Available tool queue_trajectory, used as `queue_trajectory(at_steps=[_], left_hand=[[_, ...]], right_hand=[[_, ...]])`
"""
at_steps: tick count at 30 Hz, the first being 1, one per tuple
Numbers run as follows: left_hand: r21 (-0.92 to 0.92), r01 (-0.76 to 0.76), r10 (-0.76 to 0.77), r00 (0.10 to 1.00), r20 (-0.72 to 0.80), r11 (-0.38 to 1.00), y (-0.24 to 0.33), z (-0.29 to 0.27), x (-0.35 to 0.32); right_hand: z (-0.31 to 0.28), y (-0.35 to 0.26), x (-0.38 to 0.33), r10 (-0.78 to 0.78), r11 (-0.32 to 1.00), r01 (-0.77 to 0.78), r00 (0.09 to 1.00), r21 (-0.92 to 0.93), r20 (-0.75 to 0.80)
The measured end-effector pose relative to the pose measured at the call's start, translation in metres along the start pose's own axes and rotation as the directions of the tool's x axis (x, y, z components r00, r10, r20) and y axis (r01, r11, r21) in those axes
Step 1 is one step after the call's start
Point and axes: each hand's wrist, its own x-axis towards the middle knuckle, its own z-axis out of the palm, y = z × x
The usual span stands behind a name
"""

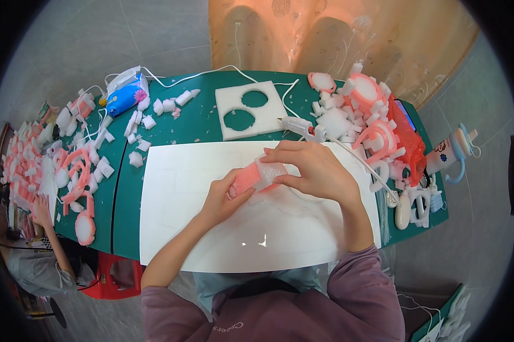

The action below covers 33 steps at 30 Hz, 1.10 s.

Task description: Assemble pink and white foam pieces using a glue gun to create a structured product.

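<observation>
Over a white board [194, 239], my left hand [221, 196] grips a pink foam piece [245, 180], thumb along its near side. A whitish foam piece [270, 174] meets the pink one at its right end; whether the two are joined I cannot tell. My right hand [308, 168] arches over this whitish piece, fingers at its far edge and thumb at its near edge. Just beyond my right hand, a white glue gun [302, 127] lies with its nozzle against a white foam sheet [229, 100] that has two round holes.
Pink and white foam parts [362, 102] are heaped at the right, beside a red plastic bag [408, 139], a tumbler [447, 153] and a computer mouse [402, 212]. White scraps [136, 158] and a blue packet [126, 94] lie left. Cords cross the green table [126, 196]. Another person's hand [41, 211] is far left.
</observation>
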Motion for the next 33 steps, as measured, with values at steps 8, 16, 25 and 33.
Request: queue_trajectory(at_steps=[8, 16, 25, 33], left_hand=[[0.085, -0.035, 0.032, 0.999, 0.037, 0.996, 0.005, -0.004, 0.0], [0.1, -0.045, 0.04, 0.998, 0.055, 0.994, 0.001, -0.005, 0.002], [0.097, -0.047, 0.041, 0.997, 0.066, 0.994, 0.004, -0.006, 0.001], [0.151, 0.033, -0.047, 0.995, 0.09, 0.988, 0.005, -0.006, 0.001]], right_hand=[[0.0, -0.017, -0.011, -0.003, 0.991, 0.002, 1.0, -0.134, -0.007], [-0.001, -0.013, -0.009, -0.027, 0.994, 0.023, 0.999, -0.108, -0.035], [0.0, -0.016, -0.011, -0.01, 0.995, 0.008, 1.0, -0.101, -0.026], [-0.001, -0.014, -0.011, -0.022, 0.992, 0.017, 0.999, -0.123, -0.039]])
